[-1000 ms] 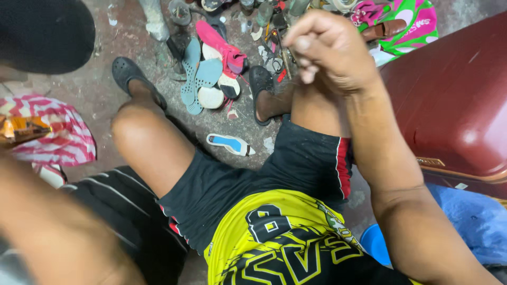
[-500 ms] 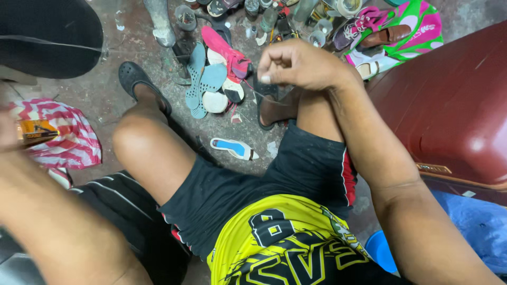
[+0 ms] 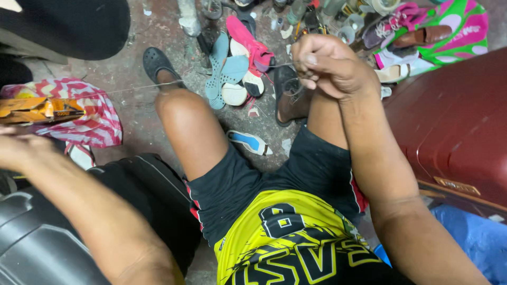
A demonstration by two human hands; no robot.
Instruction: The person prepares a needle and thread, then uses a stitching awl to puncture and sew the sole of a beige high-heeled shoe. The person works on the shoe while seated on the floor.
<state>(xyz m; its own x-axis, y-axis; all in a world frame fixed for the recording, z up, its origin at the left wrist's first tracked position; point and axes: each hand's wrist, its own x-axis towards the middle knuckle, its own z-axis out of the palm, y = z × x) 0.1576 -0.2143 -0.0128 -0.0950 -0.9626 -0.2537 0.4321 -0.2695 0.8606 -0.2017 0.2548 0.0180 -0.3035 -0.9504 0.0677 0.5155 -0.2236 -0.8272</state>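
The head camera looks down at a person sitting with bare knees and black shorts.

The right hand (image 3: 330, 66) is up at about 1 o'clock. Its fingers are curled tight, and the thumb and first finger pinch a thin thread (image 3: 142, 87). The thread runs in a long, tight line from that hand, over the left knee (image 3: 177, 105), toward 9 o'clock. There it goes near the left hand (image 3: 21, 148), which sits at the far left edge. The left hand is blurry and partly cut off, so I cannot tell if it is open or closed, or if it holds the thread.

Just above the left hand, at 9 o'clock, lies an orange box (image 3: 39, 110) on a red and white striped cloth (image 3: 95, 116). Right under the right hand is a brown shoe (image 3: 290, 103) on the person's right foot. A black clog (image 3: 158, 66) is on the left foot, at 11 o'clock.

At 12 o'clock, between the feet, is a pile of blue and white soles (image 3: 227, 74) and a pink shoe (image 3: 248, 39). One more blue sole (image 3: 249, 142) lies alone on the floor between the legs, near the middle.

On the right side, from 2 to 4 o'clock, a big dark red suitcase (image 3: 454, 132) stands close beside the right arm, so there is little room there. A green and pink bag (image 3: 454, 31) with shoes on it fills the 1 o'clock corner. A black round thing (image 3: 68, 26) sits at 10 o'clock. The grey floor (image 3: 140, 121) shows some bare room between the striped cloth and the left leg.
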